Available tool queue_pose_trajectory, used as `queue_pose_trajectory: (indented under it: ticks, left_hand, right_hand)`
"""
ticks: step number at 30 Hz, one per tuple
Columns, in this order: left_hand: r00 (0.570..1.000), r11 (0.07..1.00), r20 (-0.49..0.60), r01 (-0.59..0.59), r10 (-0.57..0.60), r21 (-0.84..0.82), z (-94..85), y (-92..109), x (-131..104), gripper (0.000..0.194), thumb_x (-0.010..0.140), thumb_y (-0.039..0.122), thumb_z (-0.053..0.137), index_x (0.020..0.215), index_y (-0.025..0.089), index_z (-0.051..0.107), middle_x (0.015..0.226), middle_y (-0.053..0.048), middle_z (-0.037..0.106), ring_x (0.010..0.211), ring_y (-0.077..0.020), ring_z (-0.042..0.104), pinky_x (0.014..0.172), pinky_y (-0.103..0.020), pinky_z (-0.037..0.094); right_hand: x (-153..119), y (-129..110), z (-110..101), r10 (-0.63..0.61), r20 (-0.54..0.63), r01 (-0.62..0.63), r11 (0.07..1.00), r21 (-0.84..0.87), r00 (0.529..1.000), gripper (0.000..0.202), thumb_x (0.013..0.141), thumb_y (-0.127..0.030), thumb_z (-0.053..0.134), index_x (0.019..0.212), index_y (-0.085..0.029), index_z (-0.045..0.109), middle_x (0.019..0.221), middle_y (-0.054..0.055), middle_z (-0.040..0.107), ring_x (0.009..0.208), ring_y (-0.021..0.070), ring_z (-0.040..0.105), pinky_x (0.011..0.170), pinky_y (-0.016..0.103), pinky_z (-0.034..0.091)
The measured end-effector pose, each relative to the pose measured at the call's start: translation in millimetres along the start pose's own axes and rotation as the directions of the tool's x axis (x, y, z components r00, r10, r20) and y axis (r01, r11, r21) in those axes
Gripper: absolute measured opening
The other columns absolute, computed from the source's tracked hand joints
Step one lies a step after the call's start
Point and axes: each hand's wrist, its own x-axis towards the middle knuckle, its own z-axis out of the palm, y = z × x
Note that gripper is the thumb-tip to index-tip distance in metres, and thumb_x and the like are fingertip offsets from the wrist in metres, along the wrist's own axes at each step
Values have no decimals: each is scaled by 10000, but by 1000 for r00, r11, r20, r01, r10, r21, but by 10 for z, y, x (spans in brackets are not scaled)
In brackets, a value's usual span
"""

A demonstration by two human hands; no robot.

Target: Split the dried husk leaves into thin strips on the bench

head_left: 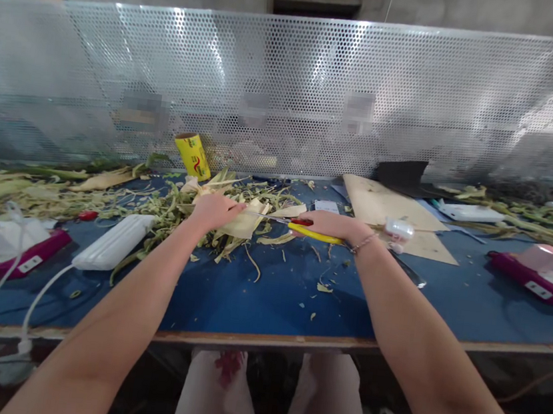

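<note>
In the head view my left hand (216,212) is closed on a pale, dry leaf or husk piece (242,226), fingers pinched at its upper edge. My right hand (332,224) grips scissors (316,233) with yellow and red handles. Their blades point left and reach the husk piece next to my left fingertips; whether they are parted is too small to tell. Beneath and around my left hand lies a heap of dry greenish plant scraps (165,210).
A yellow printed tube (193,155) leans by the perforated metal screen (290,94). Left are a white corded block (116,241) and a magenta power strip (31,257). Right are tan sheets (388,204), a small clear case (399,229) and another magenta strip (537,282).
</note>
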Motion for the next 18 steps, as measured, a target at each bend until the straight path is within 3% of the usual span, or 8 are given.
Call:
queue_pose_trajectory:
  ticks: [18]
  left_hand:
    - [999,998,18,-34,35,-49,-33,33,-10,642,845,550,173,692,170,668,689,-93,640,678,-214,576,572,-275,334]
  right_hand:
    - [13,92,-15,8,7,-8,999,-33,1000,453,717,-646,489,719,-199,558,694,16,553,604,131,457,549,279,276]
